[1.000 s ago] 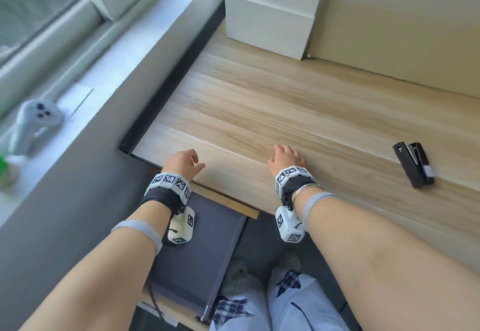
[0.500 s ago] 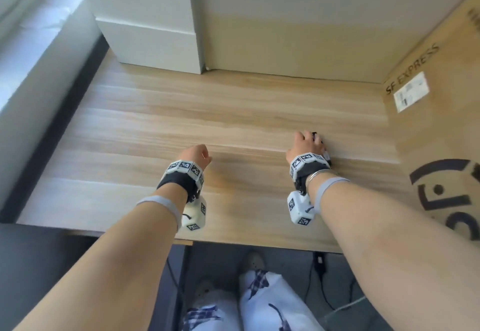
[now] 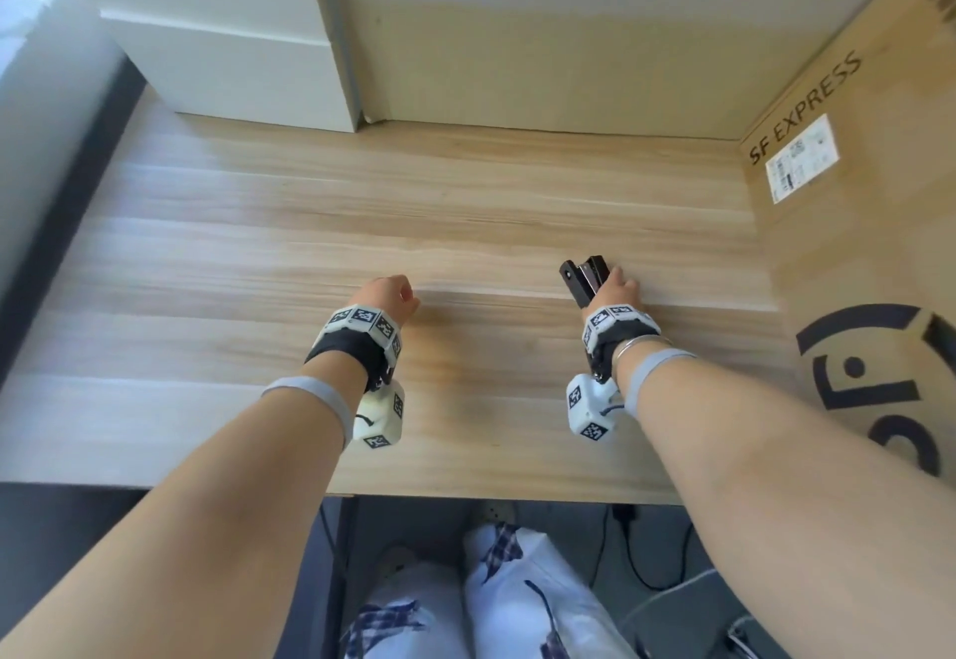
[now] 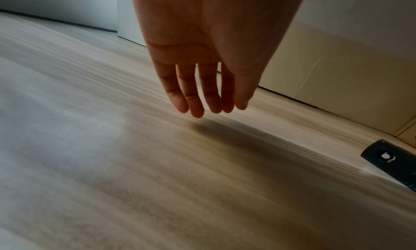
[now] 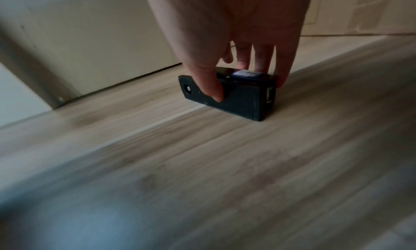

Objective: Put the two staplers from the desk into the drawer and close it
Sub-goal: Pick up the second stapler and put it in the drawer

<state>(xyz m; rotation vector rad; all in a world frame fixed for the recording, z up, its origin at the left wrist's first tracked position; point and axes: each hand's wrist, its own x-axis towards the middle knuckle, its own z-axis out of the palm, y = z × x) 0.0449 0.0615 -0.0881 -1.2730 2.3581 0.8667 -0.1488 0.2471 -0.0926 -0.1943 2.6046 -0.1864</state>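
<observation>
Right hand [image 5: 227, 45] pinching black stapler [image 5: 238, 97] on desk [image 3: 310, 224], seemingly just lifting, left hand [image 4: 202, 58] relaxed, empty

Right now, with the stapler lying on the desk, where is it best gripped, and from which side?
Grip the stapler across its long flat sides near the middle, coming from above. It is narrow, and the right hand already pinches it that way, thumb on the near face, fingers behind.

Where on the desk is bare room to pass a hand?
Bare wood runs from the left hand to the white box. The cardboard box crowds the right hand gripping the black stapler.
</observation>
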